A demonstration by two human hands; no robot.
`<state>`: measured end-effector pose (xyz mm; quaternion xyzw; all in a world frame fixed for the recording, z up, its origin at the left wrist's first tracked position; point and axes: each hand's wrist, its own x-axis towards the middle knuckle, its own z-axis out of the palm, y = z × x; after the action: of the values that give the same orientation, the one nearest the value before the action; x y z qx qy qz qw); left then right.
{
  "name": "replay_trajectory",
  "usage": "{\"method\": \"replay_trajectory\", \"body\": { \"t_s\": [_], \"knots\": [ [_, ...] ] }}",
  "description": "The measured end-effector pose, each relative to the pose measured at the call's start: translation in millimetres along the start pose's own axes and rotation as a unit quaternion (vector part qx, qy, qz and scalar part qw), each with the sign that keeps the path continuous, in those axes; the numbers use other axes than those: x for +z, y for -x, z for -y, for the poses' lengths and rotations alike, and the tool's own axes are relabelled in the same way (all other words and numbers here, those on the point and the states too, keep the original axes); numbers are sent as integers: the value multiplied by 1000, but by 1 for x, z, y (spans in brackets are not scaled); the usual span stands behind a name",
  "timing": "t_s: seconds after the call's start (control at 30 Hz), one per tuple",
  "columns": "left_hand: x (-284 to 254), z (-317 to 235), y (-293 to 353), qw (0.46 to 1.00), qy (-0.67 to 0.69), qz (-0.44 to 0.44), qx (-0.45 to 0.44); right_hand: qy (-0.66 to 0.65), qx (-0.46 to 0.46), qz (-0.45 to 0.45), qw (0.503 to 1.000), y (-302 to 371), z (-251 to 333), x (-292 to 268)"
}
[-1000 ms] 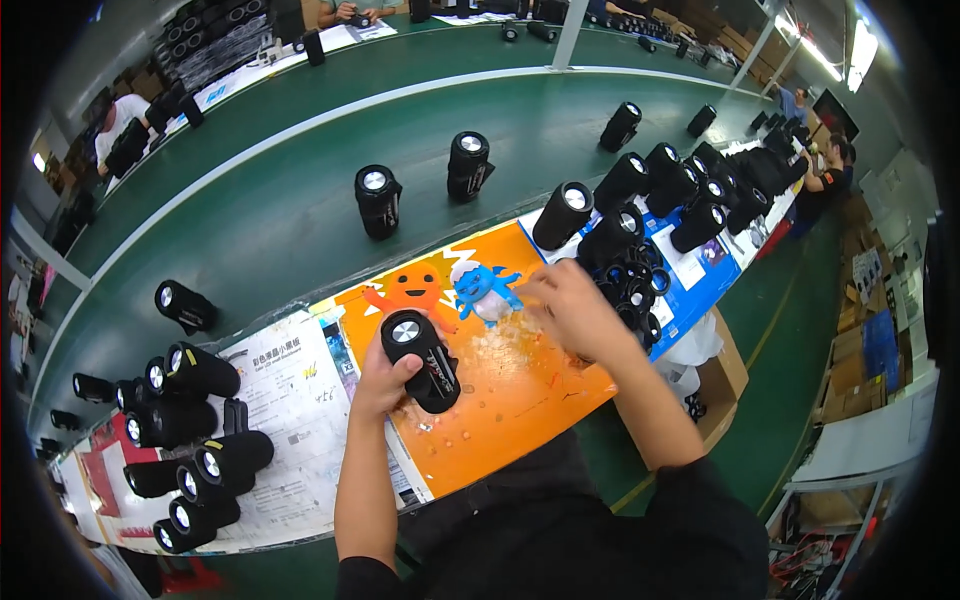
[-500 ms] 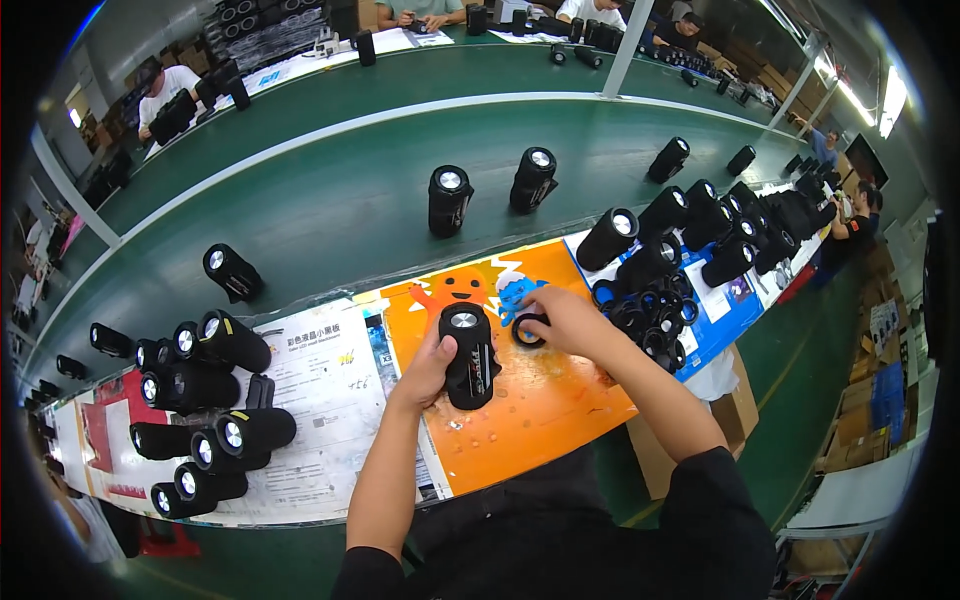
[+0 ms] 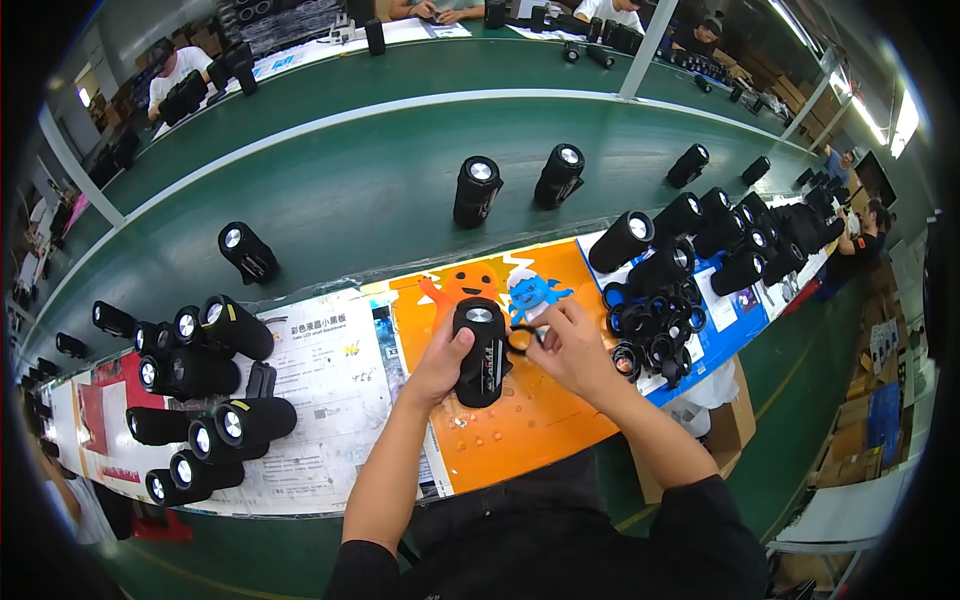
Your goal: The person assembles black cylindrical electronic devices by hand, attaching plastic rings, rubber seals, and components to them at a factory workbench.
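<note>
My left hand (image 3: 440,362) is wrapped round a black cylindrical speaker (image 3: 481,365), upright over the orange sheet (image 3: 520,430) on the bench. A round silver disc shows in the speaker's top end. Just to its right, my right hand (image 3: 580,352) pinches a small black ring (image 3: 521,341) by its right edge, tilted close to the speaker's side. Orange shows through the ring's opening. Whether ring and speaker touch, I cannot tell. Nearest beyond my right hand is a pile of loose black rings (image 3: 655,330) on a blue sheet (image 3: 712,355).
Several speakers (image 3: 236,422) lie on the white sheet (image 3: 330,440) at left. More speakers (image 3: 622,241) are grouped at right. Others stand on the green belt (image 3: 360,190) beyond the bench, below a pale rail (image 3: 400,105). A cardboard box (image 3: 733,420) sits below the bench's right side.
My right hand has tilted the ring up and brought it next to the speaker. The whole scene has shifted slightly to the right in view. My left hand still grips the speaker.
</note>
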<state>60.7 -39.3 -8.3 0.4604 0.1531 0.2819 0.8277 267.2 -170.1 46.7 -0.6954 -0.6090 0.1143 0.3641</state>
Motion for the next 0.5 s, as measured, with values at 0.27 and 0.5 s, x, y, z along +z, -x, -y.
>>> {"method": "replay_trajectory", "body": {
  "t_s": [0.27, 0.5],
  "knots": [
    [-2, 6, -3, 999, 15, -32, 12, -478, 249, 128, 833, 14, -13, 21],
    [6, -7, 0, 1000, -7, 4, -19, -408, 88, 36, 908, -4, -18, -2]
  ]
}}
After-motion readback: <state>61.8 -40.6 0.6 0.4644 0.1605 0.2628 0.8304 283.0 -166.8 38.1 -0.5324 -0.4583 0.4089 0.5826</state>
